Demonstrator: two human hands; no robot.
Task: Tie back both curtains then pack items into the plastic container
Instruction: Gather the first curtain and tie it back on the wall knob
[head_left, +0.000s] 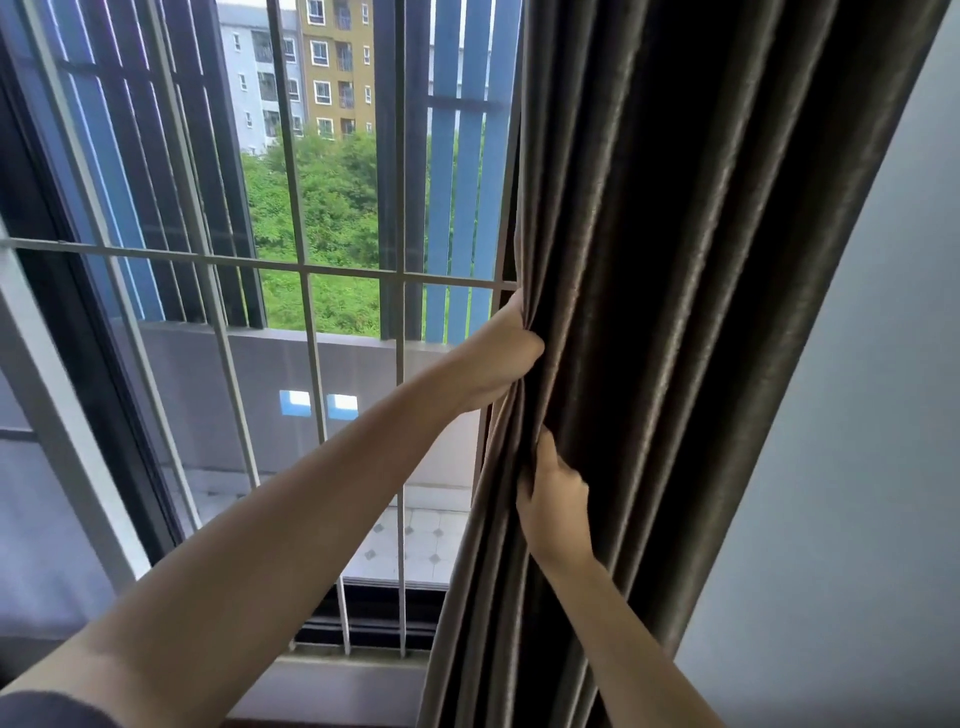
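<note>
The left hand (498, 358) sits just right of the frame's centre, clenched around the leading edge of the dark brown curtain (675, 312), with the fingers buried in the folds so only the back of the hand and the wrist show. Below it, toward the lower middle of the frame, the right hand (553, 499) pinches the same edge of the fabric, thumb pointing up along a pleat and the fingers curled behind the cloth. Both forearms reach in from the bottom of the frame, the left one crossing diagonally from the lower left corner, where a bit of dark sleeve (47, 709) shows.

The curtain hangs gathered in deep vertical pleats down the right half of the frame, from the top edge to the bottom. To its right is a plain pale wall (872, 467). To its left, the window (83, 322) fills the left half of the frame, fronted by a white metal grille (306, 270) of thin bars. Through it appear a balcony ledge (291, 364), blue vertical slats (462, 208), green trees (322, 208) and apartment blocks (311, 67) in the upper middle.
</note>
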